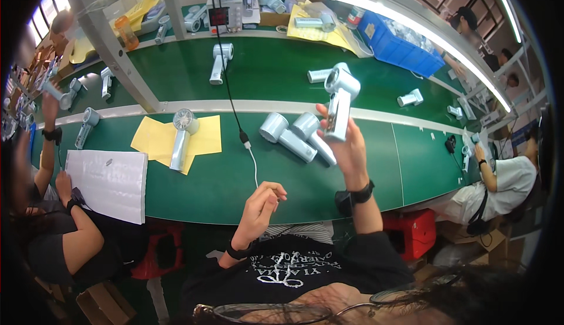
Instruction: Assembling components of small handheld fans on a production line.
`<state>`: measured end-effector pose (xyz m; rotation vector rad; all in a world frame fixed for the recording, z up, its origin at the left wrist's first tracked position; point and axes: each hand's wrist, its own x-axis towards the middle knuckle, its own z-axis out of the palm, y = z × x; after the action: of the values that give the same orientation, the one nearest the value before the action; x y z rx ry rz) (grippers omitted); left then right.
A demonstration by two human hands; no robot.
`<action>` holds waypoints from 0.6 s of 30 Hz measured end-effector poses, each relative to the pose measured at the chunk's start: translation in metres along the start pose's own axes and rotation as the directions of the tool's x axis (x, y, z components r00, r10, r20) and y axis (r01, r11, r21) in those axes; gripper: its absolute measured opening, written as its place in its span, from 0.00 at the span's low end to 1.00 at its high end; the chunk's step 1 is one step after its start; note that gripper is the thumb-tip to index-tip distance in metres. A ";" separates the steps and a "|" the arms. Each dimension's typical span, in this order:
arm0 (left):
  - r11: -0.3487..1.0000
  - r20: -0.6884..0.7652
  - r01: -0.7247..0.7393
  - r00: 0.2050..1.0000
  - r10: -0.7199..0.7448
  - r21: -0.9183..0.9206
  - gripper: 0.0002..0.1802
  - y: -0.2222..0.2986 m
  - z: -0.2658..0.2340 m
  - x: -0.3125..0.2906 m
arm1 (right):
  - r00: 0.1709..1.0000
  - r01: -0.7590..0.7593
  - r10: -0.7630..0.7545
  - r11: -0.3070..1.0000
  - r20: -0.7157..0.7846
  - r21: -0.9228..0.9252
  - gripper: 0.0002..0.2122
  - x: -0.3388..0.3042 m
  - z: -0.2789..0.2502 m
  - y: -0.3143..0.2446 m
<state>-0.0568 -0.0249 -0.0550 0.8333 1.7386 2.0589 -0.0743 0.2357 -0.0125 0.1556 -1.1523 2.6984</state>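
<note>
My right hand [351, 155] is raised above the bench and closed round the handle of a pale blue handheld fan [341, 99], its round head up. Parts show in an opening along the handle. Lower and nearer my body, my left hand [258, 210] has its fingers curled. A white cable [254, 163] runs down into it from a black cord, and the cable's end is hidden by the fingers. Between the hands, farther back, two more handheld fans [296, 145] lie side by side on the green bench [223, 178]. Another handheld fan [180, 143] rests on yellow paper [205, 134] to the left.
A conveyor belt [270, 72] carrying several fans runs behind a metal rail [247, 106]. The black cord [226, 72] hangs in front of me. Beyond are a blue crate [399, 43] and a lamp [423, 40]. A white booklet [108, 178] lies left, and people sit on both sides.
</note>
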 end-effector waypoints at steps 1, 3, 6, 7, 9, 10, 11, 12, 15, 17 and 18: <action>0.999 0.021 -0.033 0.999 0.033 0.021 0.17 -0.001 0.003 0.000 | 0.998 -0.005 0.006 1.000 -0.066 0.016 0.24 -0.012 0.006 0.006; 0.993 0.072 -0.102 0.993 0.098 0.054 0.15 -0.005 0.009 0.004 | 0.979 -0.010 0.019 0.999 -0.201 0.042 0.24 -0.029 0.014 0.016; 0.991 0.136 -0.080 0.989 0.065 0.106 0.13 0.006 0.028 0.012 | 0.986 -0.041 0.070 0.982 -0.152 0.185 0.23 -0.051 -0.007 0.031; 0.988 0.160 -0.074 0.986 0.051 0.138 0.12 0.007 0.033 0.013 | 0.989 -0.063 0.095 0.964 -0.115 0.257 0.23 -0.054 -0.008 0.035; 0.992 0.172 -0.031 0.985 0.009 0.126 0.12 0.006 0.042 0.012 | 0.986 -0.055 0.087 0.974 -0.140 0.219 0.22 -0.060 -0.004 0.044; 0.993 0.185 0.002 0.982 -0.024 0.115 0.11 0.005 0.046 0.012 | 0.985 -0.046 0.074 0.983 -0.157 0.175 0.22 -0.062 0.001 0.049; 0.994 0.197 0.035 0.979 -0.055 0.105 0.10 0.004 0.050 0.012 | 0.983 -0.037 0.060 0.991 -0.174 0.131 0.21 -0.063 0.003 0.051; 0.994 0.194 0.042 0.979 -0.062 0.105 0.10 0.004 0.053 0.012 | 0.982 -0.043 0.066 0.990 -0.176 0.134 0.21 -0.064 0.003 0.053; 0.990 0.160 0.142 0.977 -0.138 -0.008 0.10 0.003 0.062 0.013 | 0.987 -0.001 0.028 0.985 -0.159 0.170 0.21 -0.064 0.003 0.057; 0.991 0.132 0.133 0.983 -0.130 -0.014 0.10 0.005 0.064 0.014 | 0.991 0.002 0.026 0.978 -0.128 0.209 0.21 -0.066 0.007 0.059; 0.993 0.108 0.120 0.987 -0.117 -0.019 0.10 0.007 0.065 0.015 | 0.995 0.008 0.016 0.970 -0.095 0.245 0.21 -0.067 0.010 0.060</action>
<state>-0.0281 0.0335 -0.0392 0.7964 1.6602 1.9202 -0.0226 0.1777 -0.0596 0.0586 -0.7911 2.8094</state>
